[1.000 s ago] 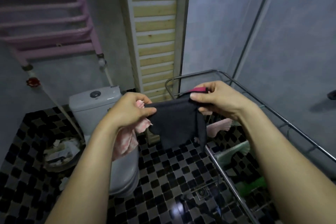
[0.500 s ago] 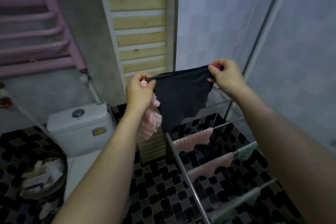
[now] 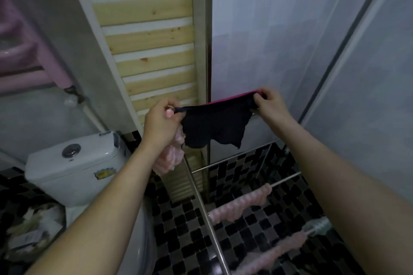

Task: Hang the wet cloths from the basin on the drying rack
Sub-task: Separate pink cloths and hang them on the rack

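Over the last second both hands have lifted the dark cloth [image 3: 214, 126] up and away from the body, and its top edge is now pulled out much straighter than it was, so it looks spread and ready to go over a bar; I judge this to be the moment just before draping. The left hand [image 3: 159, 124] has its fingers [image 3: 171, 112] pinched shut on the cloth's left corner, and it also has a bunched pink cloth [image 3: 171, 156] tucked in the same hand, hanging below the palm. The right hand [image 3: 269, 105] is closed on the right corner, where a bright pink band runs along the top edge. The dark cloth hangs taut between the two hands, its ragged lower edge loose in the air, above the far end of the drying rack [image 3: 202, 198] and not yet resting on any bar that I can make out. Lower on the rack, pink cloths [image 3: 240, 204] are already draped over the bars. The basin is not in view. The pink cloth in the left hand still needs hanging.
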A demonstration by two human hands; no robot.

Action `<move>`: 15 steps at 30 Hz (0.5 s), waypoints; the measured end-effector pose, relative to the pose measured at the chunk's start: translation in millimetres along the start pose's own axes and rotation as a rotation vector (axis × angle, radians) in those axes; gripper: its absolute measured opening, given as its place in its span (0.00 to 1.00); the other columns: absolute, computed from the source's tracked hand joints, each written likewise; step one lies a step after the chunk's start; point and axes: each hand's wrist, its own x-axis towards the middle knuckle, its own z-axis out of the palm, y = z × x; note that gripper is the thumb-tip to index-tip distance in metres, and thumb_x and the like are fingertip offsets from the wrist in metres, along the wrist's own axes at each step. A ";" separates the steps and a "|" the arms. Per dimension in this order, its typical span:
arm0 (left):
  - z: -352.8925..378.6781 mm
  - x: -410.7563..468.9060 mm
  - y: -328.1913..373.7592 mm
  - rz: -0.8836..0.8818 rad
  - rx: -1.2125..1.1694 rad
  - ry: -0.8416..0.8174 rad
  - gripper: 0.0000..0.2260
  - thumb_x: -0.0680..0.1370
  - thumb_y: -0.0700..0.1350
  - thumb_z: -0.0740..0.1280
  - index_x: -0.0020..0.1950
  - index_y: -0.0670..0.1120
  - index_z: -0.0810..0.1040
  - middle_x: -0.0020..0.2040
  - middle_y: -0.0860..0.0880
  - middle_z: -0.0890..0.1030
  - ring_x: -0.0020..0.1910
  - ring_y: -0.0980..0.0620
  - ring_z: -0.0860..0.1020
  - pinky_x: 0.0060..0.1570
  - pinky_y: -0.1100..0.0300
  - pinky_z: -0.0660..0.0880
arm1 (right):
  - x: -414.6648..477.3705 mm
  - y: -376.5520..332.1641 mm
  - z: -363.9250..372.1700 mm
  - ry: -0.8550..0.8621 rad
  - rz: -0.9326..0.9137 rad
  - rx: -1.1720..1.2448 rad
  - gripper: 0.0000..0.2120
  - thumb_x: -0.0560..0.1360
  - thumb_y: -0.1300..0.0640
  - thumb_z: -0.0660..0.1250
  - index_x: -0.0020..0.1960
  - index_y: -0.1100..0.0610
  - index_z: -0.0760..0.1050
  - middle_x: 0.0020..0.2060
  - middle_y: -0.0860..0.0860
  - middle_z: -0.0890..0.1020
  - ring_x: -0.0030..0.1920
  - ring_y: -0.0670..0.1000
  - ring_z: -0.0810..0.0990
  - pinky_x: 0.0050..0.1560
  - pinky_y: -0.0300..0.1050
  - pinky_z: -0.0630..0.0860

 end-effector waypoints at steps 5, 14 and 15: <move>-17.9 -22.5 -13.6 -0.046 0.087 -0.383 0.09 0.70 0.35 0.75 0.38 0.48 0.80 0.35 0.53 0.79 0.31 0.65 0.74 0.36 0.73 0.72 | -24.9 31.1 -12.6 -0.028 0.160 0.171 0.10 0.76 0.66 0.57 0.38 0.62 0.72 0.33 0.55 0.72 0.38 0.50 0.73 0.40 0.41 0.78; 20.3 -68.1 -63.7 -0.027 0.459 -0.907 0.09 0.70 0.43 0.76 0.45 0.56 0.84 0.45 0.61 0.83 0.45 0.65 0.79 0.52 0.66 0.75 | -48.5 106.4 -21.5 -0.432 0.145 -0.677 0.18 0.69 0.58 0.65 0.24 0.55 0.63 0.20 0.47 0.65 0.24 0.48 0.64 0.30 0.42 0.61; 24.1 -70.4 -65.6 -0.005 0.509 -0.958 0.10 0.72 0.42 0.74 0.50 0.55 0.85 0.49 0.60 0.84 0.48 0.66 0.78 0.53 0.70 0.73 | -50.3 111.1 -17.9 -0.475 0.133 -0.722 0.18 0.70 0.58 0.65 0.24 0.55 0.63 0.20 0.48 0.66 0.23 0.47 0.64 0.29 0.42 0.62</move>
